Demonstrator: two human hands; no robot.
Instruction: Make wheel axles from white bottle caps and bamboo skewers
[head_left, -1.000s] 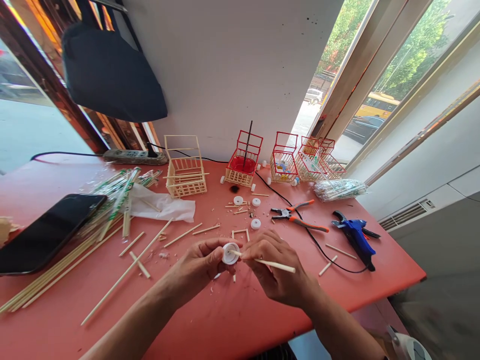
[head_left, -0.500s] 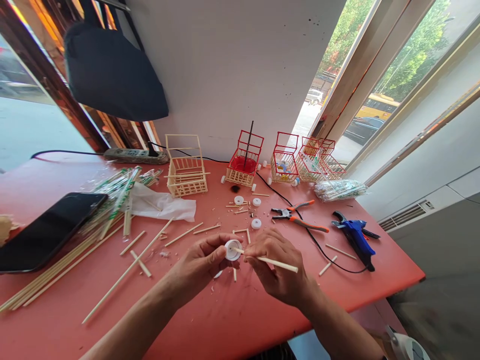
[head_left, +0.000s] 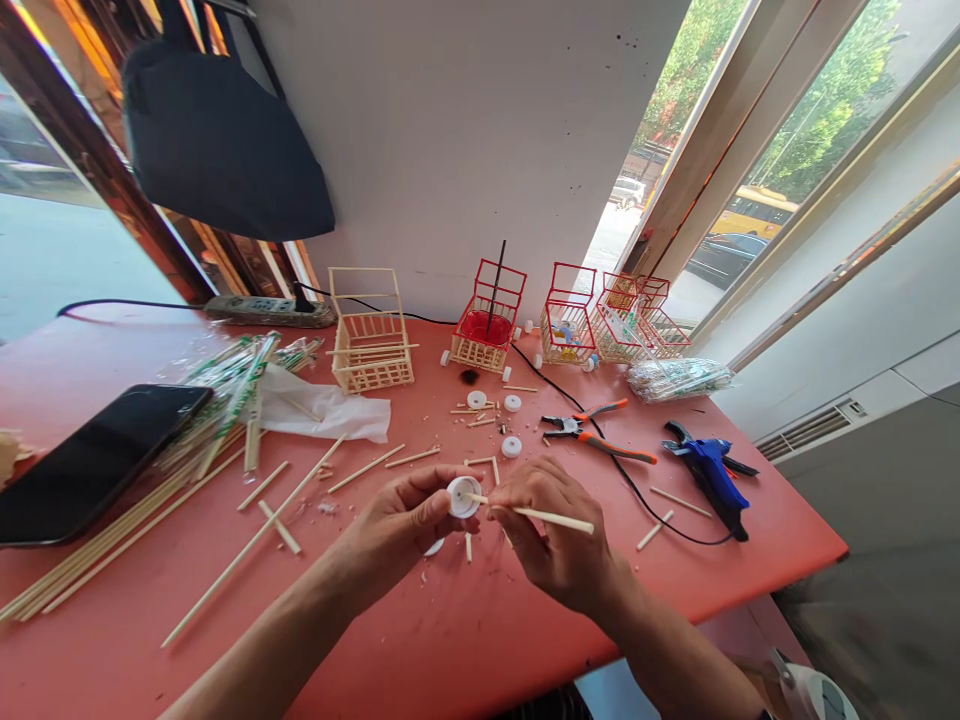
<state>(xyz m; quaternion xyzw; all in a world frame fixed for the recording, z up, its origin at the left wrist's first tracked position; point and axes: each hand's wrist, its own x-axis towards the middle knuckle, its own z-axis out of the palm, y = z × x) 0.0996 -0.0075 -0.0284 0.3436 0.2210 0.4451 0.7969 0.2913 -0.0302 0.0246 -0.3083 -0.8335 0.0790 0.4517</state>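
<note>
Two hands: left hand (head_left: 420,515) pinching white cap (head_left: 463,497); right hand (head_left: 551,530) gripping wooden stick (head_left: 555,519), tip inside cap; pliers (head_left: 574,428) beyond

On the red table (head_left: 420,640), the black phone (head_left: 105,465) lies at far left. Behind the white bottle cap (head_left: 464,497) stand the plain wooden stick basket (head_left: 373,350) and, to its right, the red-rimmed stick cart (head_left: 484,340). The orange-handled pliers (head_left: 598,430) lie left of the blue glue gun (head_left: 709,470).
</note>
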